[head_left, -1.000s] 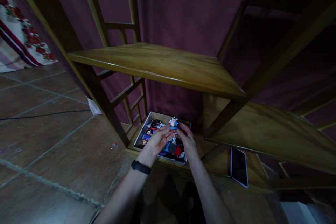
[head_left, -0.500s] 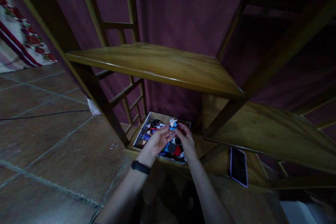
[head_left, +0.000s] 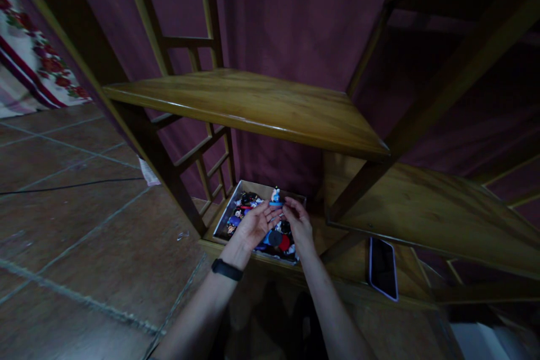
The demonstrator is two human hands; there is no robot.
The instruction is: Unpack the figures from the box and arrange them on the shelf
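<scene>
Wrist: A dark, smooth band (head_left: 226,269) circles the left wrist, low in the middle of the frame.
Left hand: The person's left hand (head_left: 253,226) lies palm up at lower centre, its fingertips under and beside the small figurine's base.
Right hand: The right hand (head_left: 300,224), just beside it, has bent fingers at the base's right edge.
Grip: Both hands appear to grasp the figurine lightly by the fingertips; which one bears the weight cannot be told.
Figurine: The small white-and-blue figurine on a round blue base (head_left: 276,197) stands upright between the fingertips, above the box at lower centre.
Just changed: It has turned from a broader view to a narrower one, the base now plainer below. This suggests rotation in the fingers, with no release.
Box: Beneath, a shallow tan-walled cardboard box (head_left: 257,187) holds a jumble of small coloured figures (head_left: 236,220), partly hidden by the hands.
Right edge: A black-screened smartphone with a lilac rim (head_left: 383,268) lies at lower right, well apart from the hands.
Room: The glossy yellow-brown wooden shelf board (head_left: 248,102) overhangs mid-frame, so lifting space seems limited; the front lies open toward the person.
Left edge: Brown wooden latticework (head_left: 211,166) bounds sideways movement.
Behind: A plum-coloured curtain (head_left: 287,22) fills upper centre.
</scene>
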